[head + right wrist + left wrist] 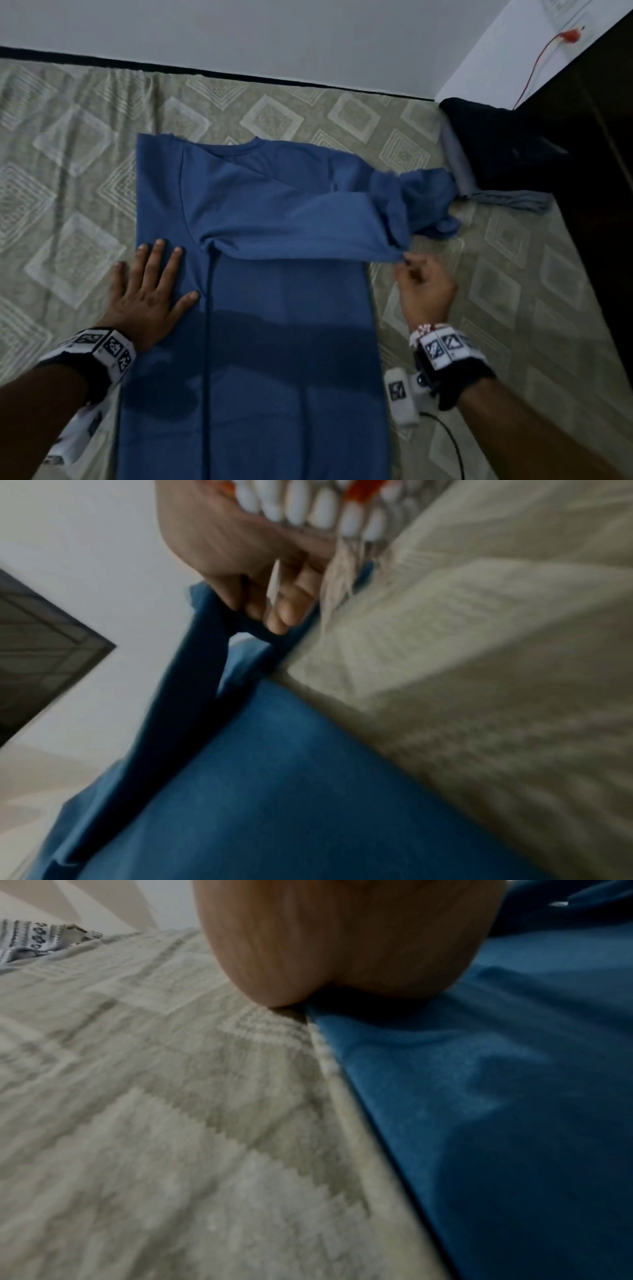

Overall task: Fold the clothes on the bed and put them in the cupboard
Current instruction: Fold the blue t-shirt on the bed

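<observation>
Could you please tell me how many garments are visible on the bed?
3: a blue long-sleeved shirt spread mid-bed, a dark folded garment at the far right corner, and a grey folded garment beside it. Others may lie out of view.

Bed surface and items resting on it.
The bed (308, 113), covered in a beige sheet with pale diamond patterns, carries 1 blue shirt (267, 308) spread flat at centre. A grey folded garment (503, 198) and a dark garment (493, 144) lie at the right edge. A patterned white cloth (37, 938) lies far left.
</observation>
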